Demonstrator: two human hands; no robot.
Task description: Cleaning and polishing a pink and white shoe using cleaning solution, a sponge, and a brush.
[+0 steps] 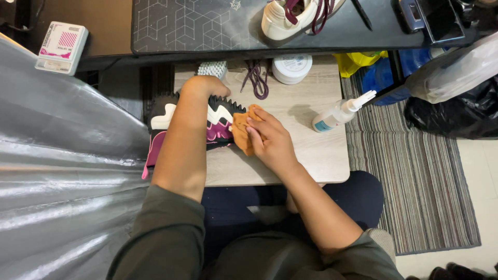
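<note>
A sneaker (pixel 220 116) with black, white and magenta parts lies on its side on a small wooden table (pixel 311 155). My left hand (pixel 205 85) grips it from above near the sole, my forearm crossing over it. Pressed against the shoe's toe end is an orange cloth (pixel 241 132), held by my right hand (pixel 270 140).
A white brush (pixel 212 68), purple laces (pixel 257 80) and a round white tub (pixel 292 68) lie at the table's far edge. A white squeeze bottle (pixel 340 114) lies at right. A second sneaker (pixel 295 15) sits on the dark desk mat (pixel 192 26). Silver sheeting (pixel 62 171) covers the left.
</note>
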